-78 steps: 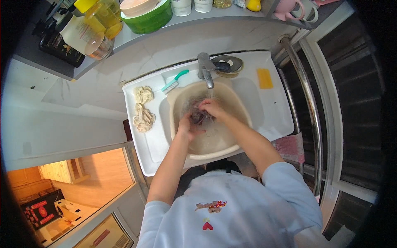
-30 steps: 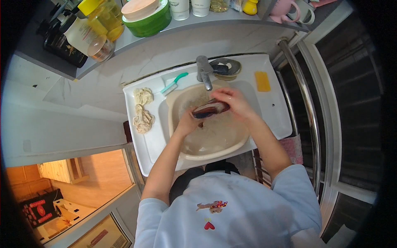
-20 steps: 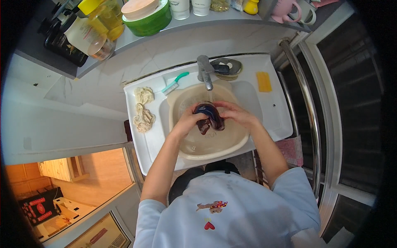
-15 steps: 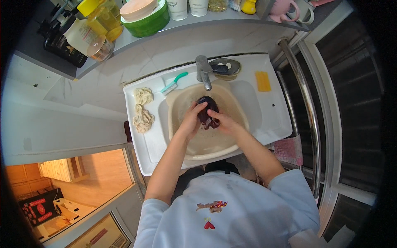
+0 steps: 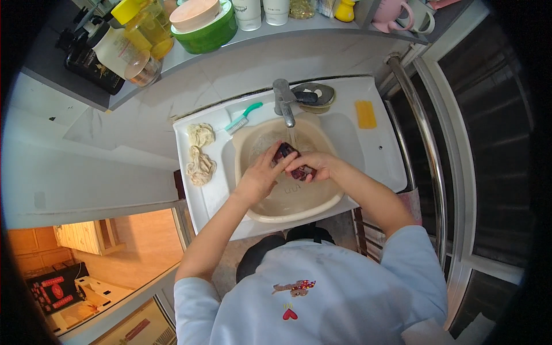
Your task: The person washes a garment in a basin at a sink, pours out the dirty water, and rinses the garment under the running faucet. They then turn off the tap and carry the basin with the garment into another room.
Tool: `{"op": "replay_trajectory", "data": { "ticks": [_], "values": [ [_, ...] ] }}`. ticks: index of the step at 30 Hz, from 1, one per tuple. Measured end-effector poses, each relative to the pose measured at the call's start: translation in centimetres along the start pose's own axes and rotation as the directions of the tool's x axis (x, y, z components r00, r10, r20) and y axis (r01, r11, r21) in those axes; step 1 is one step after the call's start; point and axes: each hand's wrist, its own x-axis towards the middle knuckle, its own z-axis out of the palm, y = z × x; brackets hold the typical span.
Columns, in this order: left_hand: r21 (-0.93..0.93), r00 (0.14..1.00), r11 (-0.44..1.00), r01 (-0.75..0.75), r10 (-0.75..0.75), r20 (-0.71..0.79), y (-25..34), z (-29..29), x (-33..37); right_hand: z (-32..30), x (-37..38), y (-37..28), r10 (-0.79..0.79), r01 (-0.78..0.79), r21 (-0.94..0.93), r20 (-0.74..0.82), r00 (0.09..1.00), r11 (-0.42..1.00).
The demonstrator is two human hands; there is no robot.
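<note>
Above a beige washbasin (image 5: pixel 274 217), my two hands are on a small dark maroon item (image 5: pixel 303 172) that looks like wet, bunched cloth; its exact kind I cannot make out. My left hand (image 5: pixel 260 177) grips its upper left end, fingers laid across it. The right end is held by my right hand (image 5: pixel 319 165), thumb and fingers closed round it. Just beyond, a chrome faucet (image 5: pixel 283 102) runs a stream of water into the basin. Cloudy water fills the basin below my hands.
Two crumpled pale cloth bundles (image 5: pixel 200 167) and a turquoise-handled brush (image 5: pixel 244 118) lie on the white sink's (image 5: pixel 386 155) left ledge. To the right is a yellow block (image 5: pixel 365 114). A soap dish (image 5: pixel 319 98) sits behind the faucet. Bottles and jars crowd the shelf (image 5: pixel 253 35) above.
Water now streams from the faucet. My hands have shifted so the right one lies more sideways, elbows spread wider, and the maroon item is tilted over toward the lower right.
</note>
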Motion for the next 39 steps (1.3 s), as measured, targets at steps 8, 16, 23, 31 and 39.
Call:
{"op": "replay_trajectory", "data": {
  "ticks": [8, 16, 23, 31, 39],
  "values": [
    [0.121, 0.976, 0.993, 0.006, -0.032, 0.215, -2.1, 3.0, 1.6, 2.3, 1.0, -0.1, 0.03, -0.07, -0.646, -0.073, 0.997, 0.76],
    [0.111, 0.903, 0.937, 0.332, -0.349, 0.249, -2.7, 8.1, 2.4, 1.2, 4.8, 3.5, -0.643, -0.136, -0.989, -0.145, 0.752, 0.063],
    [-0.546, 0.773, 0.549, 0.632, -0.401, 0.491, -4.4, 7.3, 0.8, 0.8, 4.8, 3.4, -0.675, -0.072, -0.875, 0.314, 0.668, -0.479],
    [-0.701, 0.676, 0.19, 0.687, -0.521, 0.521, -2.6, 3.3, -1.6, 1.0, 2.5, -0.5, -0.73, 0.1, -0.799, 0.586, 0.352, -0.593],
    [-0.53, 0.677, 0.635, 0.562, -0.721, -0.147, -4.4, 1.4, -5.7, 2.6, -1.9, -4.8, -0.905, -0.159, -0.895, 0.393, 0.164, -0.417]
  ]
}}
